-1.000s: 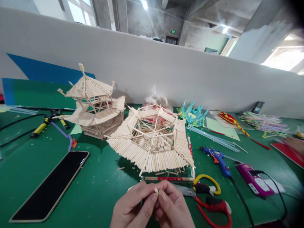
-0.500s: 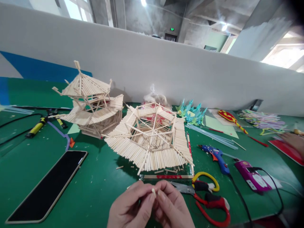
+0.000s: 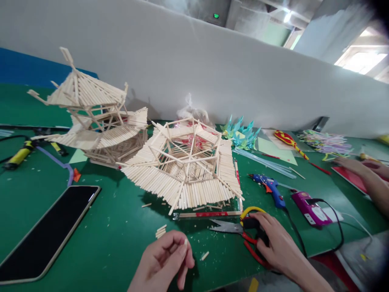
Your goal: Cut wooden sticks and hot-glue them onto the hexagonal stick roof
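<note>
Between the thumb and fingertips of my left hand [image 3: 165,259] is a short pale wooden stick piece [image 3: 185,242]. My right hand [image 3: 278,239] grips the handles of the red-and-yellow scissors [image 3: 226,227], whose blades are parted and point left on the table. Several cut stick pieces [image 3: 161,231] lie just above my left hand, and a loose piece [image 3: 205,256] rests between the hands. Beyond them stands a stick-built roof model [image 3: 194,198] with an open frame on top. A taller stick pavilion [image 3: 100,117] stands to its left.
A black phone [image 3: 48,235] lies at the left. To the right are a blue glue gun [image 3: 270,188], a purple power block [image 3: 310,209] with cables, and clear glue sticks [image 3: 264,162]. Another person's hand [image 3: 352,166] rests on a red item at the far right.
My hands have come apart. The right hand has moved right onto the scissors' handles, while the left keeps the stick piece. The view has tilted down and shifted slightly right.
</note>
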Motion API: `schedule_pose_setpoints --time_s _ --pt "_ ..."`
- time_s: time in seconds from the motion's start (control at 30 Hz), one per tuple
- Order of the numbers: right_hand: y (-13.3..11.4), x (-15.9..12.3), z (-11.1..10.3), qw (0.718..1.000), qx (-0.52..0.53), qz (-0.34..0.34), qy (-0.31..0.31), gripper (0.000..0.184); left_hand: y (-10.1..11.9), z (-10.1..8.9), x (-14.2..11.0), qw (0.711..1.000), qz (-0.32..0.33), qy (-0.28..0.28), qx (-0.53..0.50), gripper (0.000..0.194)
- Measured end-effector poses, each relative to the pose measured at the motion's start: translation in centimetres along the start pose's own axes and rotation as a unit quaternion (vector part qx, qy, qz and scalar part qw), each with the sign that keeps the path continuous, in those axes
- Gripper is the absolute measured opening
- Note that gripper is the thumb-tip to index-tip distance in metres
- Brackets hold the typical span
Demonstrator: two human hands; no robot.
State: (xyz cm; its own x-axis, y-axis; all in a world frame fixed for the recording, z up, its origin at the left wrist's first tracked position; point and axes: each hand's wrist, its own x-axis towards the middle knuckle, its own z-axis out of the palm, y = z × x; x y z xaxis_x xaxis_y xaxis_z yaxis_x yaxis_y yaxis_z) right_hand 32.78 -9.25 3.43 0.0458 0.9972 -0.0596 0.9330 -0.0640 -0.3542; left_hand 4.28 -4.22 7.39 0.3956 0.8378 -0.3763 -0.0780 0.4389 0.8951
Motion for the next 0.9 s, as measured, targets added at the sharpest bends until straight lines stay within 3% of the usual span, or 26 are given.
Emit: schedule_pose_setpoints --time_s 0.1,0.2,0.37,0.5,0.63,0.73,0.9 --pt "-0.5 0.6 -0.8 0.998 -0.037 -0.009 -0.051 0.055 -0.1 0.0 0.2 0.999 -0.022 0.030 -0.021 0.023" --pt "-0.8 1.4 -1.2 0.996 -0.057 -0.019 -0.059 0.048 -0.2 -0.1 0.4 0.998 -0.029 0.052 -0.033 0.021" --pt "0.0 1.5 -0.3 0.997 -0.058 -0.012 -0.042 0.028 -0.3 -0.7 0.4 0.995 -0.030 0.085 -0.037 0.020" --pt "0.8 0.1 -0.3 0.999 -0.028 -0.008 -0.013 0.026 -0.3 -0.8 0.5 0.995 -0.035 0.084 -0.045 0.021" --pt "-0.4 -0.9 -1.5 0.998 0.054 -0.012 0.023 0.030 -0.6 -0.6 0.8 0.996 -0.030 0.064 -0.058 0.020" --pt "-2.6 -1.2 -2.3 0.991 0.131 -0.010 -0.037 0.035 -1.0 -0.7 0.9 0.997 -0.023 0.041 -0.055 0.020" --pt "-5.5 -0.9 -2.9 0.952 0.276 -0.027 -0.127 0.054 -1.3 -1.5 0.7 0.999 -0.004 0.031 -0.037 0.021"
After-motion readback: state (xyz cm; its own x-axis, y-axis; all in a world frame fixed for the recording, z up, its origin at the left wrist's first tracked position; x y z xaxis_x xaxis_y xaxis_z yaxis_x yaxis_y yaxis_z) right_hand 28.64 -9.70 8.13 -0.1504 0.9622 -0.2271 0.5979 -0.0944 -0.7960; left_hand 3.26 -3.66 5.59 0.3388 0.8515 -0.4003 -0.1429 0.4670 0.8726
